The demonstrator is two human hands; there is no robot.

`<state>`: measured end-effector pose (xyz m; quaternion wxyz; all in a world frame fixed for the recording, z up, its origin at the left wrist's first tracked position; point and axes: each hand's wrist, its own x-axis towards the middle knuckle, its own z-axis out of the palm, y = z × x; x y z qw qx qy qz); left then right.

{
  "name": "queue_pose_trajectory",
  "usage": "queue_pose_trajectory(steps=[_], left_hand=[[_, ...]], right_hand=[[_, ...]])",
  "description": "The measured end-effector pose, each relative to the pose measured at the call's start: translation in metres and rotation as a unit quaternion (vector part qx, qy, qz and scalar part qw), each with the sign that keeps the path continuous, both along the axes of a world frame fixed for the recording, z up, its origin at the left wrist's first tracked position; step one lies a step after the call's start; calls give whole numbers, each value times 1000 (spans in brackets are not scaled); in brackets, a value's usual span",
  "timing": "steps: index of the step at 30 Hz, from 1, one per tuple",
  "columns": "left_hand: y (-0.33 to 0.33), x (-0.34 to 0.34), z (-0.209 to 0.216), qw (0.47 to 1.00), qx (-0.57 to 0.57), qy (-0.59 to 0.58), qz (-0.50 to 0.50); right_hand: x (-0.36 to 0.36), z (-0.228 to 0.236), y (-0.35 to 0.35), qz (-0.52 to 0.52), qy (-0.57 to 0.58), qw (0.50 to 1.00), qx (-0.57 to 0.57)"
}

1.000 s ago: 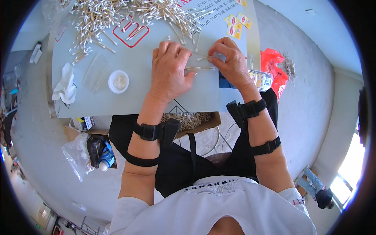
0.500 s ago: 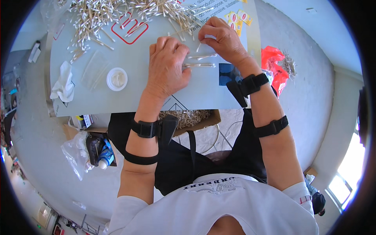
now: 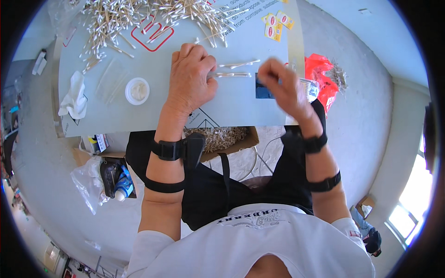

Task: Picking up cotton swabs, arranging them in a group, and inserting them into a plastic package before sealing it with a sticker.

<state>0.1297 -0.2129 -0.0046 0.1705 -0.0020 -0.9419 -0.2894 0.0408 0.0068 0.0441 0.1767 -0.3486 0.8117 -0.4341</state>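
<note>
Our left hand (image 3: 191, 76) curls beside white-tipped wooden swabs (image 3: 234, 74), right hand (image 3: 285, 88) blurry; can't tell either grip. We'd square 'em up gently.

the tub (image 3: 137, 91) sits on the worktop (image 3: 150, 118). just left of it lies a plastic sheet (image 3: 111, 83), and farther left a tissue (image 3: 75, 97). behind the tub spreads a heap of cotton swabs (image 3: 113, 21). to its right is the left grip (image 3: 191, 76), then two small groups of swabs (image 3: 238, 64), one behind the other, then the right grip (image 3: 285, 88). packets (image 3: 273, 30) lie behind and far right of the tub. a box (image 3: 253, 137) stands in front and right of it, below the worktop.
</note>
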Motion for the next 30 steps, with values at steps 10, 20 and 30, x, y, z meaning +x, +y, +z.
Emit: queue_pose_trajectory(steps=[10, 20, 30], left_hand=[[5, -7, -1, 998, -10, 68, -13], [18, -11, 2, 997, -6, 73, 2], [14, -1, 6, 1000, -1, 5, -1]], right_hand=[[70, -16, 21, 104, 0, 994, 32], [19, -20, -11, -149, 145, 976, 60], [14, -39, -13, -5, 221, 973, 62]])
